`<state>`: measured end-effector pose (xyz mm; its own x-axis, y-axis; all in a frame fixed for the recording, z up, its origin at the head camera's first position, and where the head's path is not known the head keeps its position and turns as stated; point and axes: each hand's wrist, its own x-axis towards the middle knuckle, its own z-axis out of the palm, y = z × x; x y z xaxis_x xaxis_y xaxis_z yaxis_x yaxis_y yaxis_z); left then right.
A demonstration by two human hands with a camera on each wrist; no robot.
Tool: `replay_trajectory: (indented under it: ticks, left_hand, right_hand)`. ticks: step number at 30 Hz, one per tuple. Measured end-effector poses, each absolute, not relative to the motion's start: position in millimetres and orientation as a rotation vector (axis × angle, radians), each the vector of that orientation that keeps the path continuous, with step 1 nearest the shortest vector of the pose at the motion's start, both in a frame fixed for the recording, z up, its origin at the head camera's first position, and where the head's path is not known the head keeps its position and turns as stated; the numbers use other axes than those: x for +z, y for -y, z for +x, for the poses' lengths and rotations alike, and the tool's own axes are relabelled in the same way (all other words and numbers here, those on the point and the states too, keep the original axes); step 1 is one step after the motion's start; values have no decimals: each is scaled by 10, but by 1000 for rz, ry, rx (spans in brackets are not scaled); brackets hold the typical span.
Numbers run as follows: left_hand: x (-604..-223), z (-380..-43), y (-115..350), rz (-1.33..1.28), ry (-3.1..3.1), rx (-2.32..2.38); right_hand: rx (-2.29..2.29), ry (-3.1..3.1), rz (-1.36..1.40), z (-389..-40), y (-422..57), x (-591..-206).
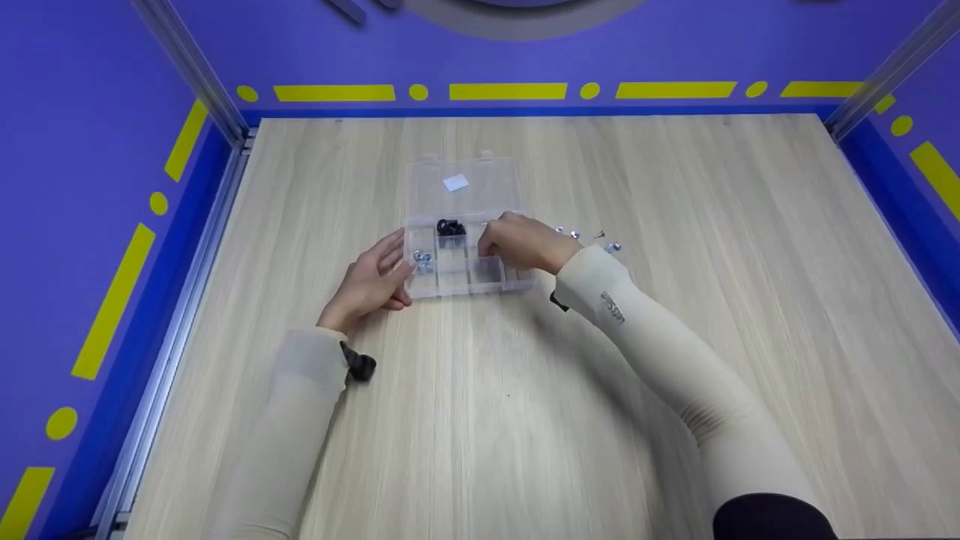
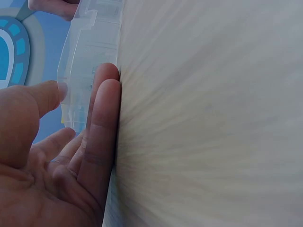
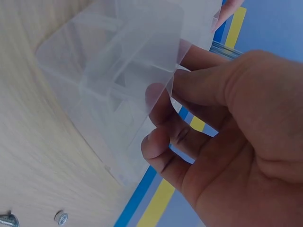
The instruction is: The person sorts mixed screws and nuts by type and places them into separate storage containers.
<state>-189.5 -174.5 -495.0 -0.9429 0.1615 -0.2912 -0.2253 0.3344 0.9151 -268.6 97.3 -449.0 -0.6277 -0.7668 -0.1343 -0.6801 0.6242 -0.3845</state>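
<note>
A clear plastic compartment box (image 1: 452, 286) lies on the table with its lid (image 1: 499, 184) folded back, a white label (image 1: 455, 182) on it. My left hand (image 1: 369, 279) rests at the box's left side, thumb against the front corner. In the left wrist view its fingers (image 2: 105, 118) lie fairly straight along the box. My right hand (image 1: 523, 241) reaches into a right-hand compartment with bent fingers. Clear plastic partly covers its fingertips in the right wrist view, so anything between them is hidden. Black small parts (image 1: 451, 228) and shiny metal pieces (image 1: 423, 260) sit in separate compartments.
Right of the box, several small silvery pieces (image 1: 574, 235) and a brass-coloured screw (image 1: 599, 235) lie loose on the wooden table (image 1: 465, 420). Blue panels (image 1: 510, 56) with yellow marks stand behind the table and at both sides.
</note>
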Motion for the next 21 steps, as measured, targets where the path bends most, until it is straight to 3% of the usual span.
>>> replay_trajectory:
  ticks: [21]
  left_hand:
    - [-4950, -1893, 1758, -59, -2268, 1647]
  right_hand:
    - [-369, -2559, -1094, -2655, -955, -4450]
